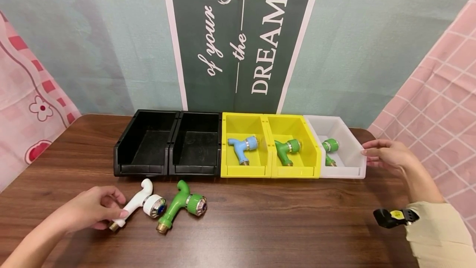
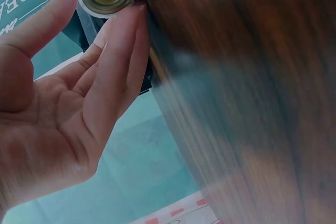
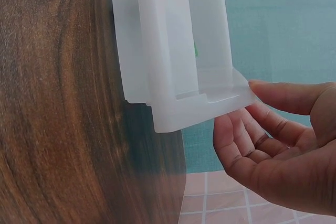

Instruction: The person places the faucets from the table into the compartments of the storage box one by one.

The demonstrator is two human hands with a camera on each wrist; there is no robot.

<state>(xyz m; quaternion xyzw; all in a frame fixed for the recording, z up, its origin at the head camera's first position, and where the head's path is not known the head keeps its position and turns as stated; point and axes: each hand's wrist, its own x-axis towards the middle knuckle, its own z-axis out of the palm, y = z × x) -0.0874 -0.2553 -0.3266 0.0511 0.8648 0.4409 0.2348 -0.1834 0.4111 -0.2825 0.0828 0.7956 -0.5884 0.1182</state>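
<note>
the left hand [image 1: 89, 208] has its thumb and fingertips brought in narrow, pinching the white tap [image 1: 140, 198] near its brass end; from those fingers the tap slants away and to the right over the table [image 1: 290, 214]. the right hand [image 1: 390, 154] grips the white bin [image 1: 342, 172] at the near end of its right side wall, thumb and fingertips only slightly apart with the thin plastic between them.

just left of the right fingers, behind that wall, the white bin holds a small green tap [image 1: 331, 146], partly hidden by the bin's left side. next along, further from the right fingers, the right yellow bin [image 1: 295, 171] holds another green tap [image 1: 282, 148], and the left yellow bin [image 1: 245, 171] a blue tap [image 1: 241, 146]. beyond the left fingers stand two black bins [image 1: 197, 152], both bare inside.

a loose green tap [image 1: 180, 202] lies on the table just right of the white tap, near the left fingers. behind the right fingers come a beige sleeve [image 1: 435, 235] and a black strap [image 1: 390, 218]; a pink cloth [image 1: 442, 102] hangs to their right. past the bins, facing both hands, hangs a blue-green curtain [image 1: 357, 32].
</note>
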